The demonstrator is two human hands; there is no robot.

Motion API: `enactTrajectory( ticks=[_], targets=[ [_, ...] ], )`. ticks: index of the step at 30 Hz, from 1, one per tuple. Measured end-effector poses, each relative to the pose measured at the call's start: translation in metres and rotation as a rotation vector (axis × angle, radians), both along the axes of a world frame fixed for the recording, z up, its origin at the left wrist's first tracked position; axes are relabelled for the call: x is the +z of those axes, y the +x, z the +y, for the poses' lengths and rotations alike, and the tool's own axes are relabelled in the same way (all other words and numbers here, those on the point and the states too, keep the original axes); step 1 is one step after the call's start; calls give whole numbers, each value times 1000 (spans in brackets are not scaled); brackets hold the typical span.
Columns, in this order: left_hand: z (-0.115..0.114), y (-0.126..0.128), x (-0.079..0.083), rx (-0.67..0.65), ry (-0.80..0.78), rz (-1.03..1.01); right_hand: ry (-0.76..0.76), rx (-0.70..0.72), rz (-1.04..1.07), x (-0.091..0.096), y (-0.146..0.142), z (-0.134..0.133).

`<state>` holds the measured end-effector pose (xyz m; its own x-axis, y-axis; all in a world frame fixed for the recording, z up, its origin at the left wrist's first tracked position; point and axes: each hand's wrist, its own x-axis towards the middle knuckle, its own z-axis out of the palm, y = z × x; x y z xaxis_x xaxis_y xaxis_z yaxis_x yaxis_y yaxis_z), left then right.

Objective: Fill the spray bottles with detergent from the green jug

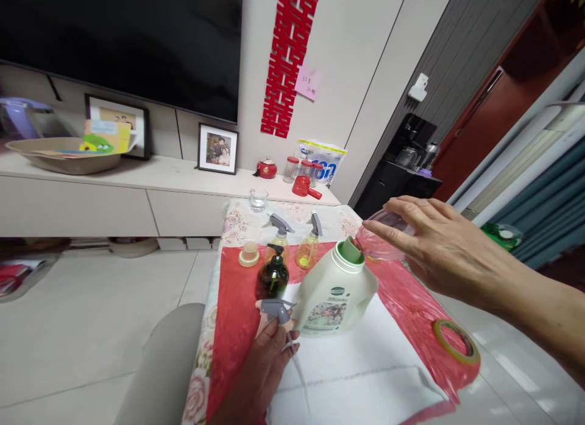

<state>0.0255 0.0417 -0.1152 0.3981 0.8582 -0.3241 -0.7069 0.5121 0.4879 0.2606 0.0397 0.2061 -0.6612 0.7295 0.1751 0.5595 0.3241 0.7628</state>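
My right hand [439,245] holds a clear pinkish cup [381,237] tilted at the open green mouth of a large white detergent jug [336,291] standing on the table. My left hand [265,364] is closed around a grey spray trigger head [277,309] with its thin dip tube trailing down toward me, just left of the jug. A dark green pump bottle [272,273] stands behind my left hand. Two yellowish spray bottles [309,245] with grey triggers stand further back, next to a small beige cap [249,254].
A red sheet [411,303] and white paper [356,358] cover the small table. A tape roll [456,341] lies at right. A glass [258,200] sits at the far end. A grey chair back [162,364] is at my left; the TV cabinet [114,193] stands behind.
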Motion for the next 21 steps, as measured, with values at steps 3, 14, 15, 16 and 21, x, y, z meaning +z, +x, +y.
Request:
enactTrajectory(
  ticks=[3,14,15,16,21],
  targets=[
    [0,0,-1,5,-9,-6,-3,26,-23,3,-2,1],
    [0,1,-2,10,-7,0,-20,64,-58,9,-8,3],
    [1,1,-2,11,-7,0,-19,69,-64,9,-9,3],
    [1,1,-2,11,-10,-2,-14,74,-70,10,-9,3],
    [1,2,-1,22,-31,-22,16,103,-89,11,-12,3]
  ],
)
